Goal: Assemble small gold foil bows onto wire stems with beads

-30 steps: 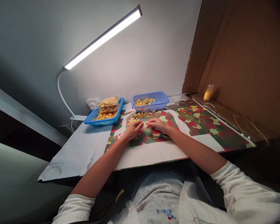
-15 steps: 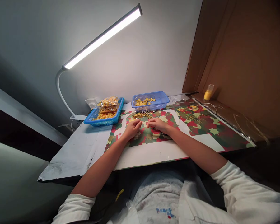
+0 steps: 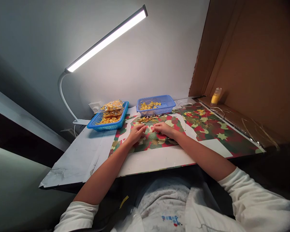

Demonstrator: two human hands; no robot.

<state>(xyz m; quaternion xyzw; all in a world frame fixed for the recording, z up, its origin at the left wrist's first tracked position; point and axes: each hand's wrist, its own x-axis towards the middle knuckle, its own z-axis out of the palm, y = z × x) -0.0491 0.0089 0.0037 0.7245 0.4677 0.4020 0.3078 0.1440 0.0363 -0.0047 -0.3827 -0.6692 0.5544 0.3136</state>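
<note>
Head view: patterned sheet (image 3: pixel 207 130) covers white table (image 3: pixel 87 154), lamp (image 3: pixel 106 40) lit above

Bright lamp bar (image 3: pixel 107 38) overhead, dim shadowed corners, wide-angle edge distortion

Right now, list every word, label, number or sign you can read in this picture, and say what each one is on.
No text here can be read.
Shirt: a small blue and red print, too blurred to read.
Yellow bottle: no label can be made out.
Bags in the left blue basket: too small to tell any print.
Patterned table cover: stars and shapes only, no words.
</note>
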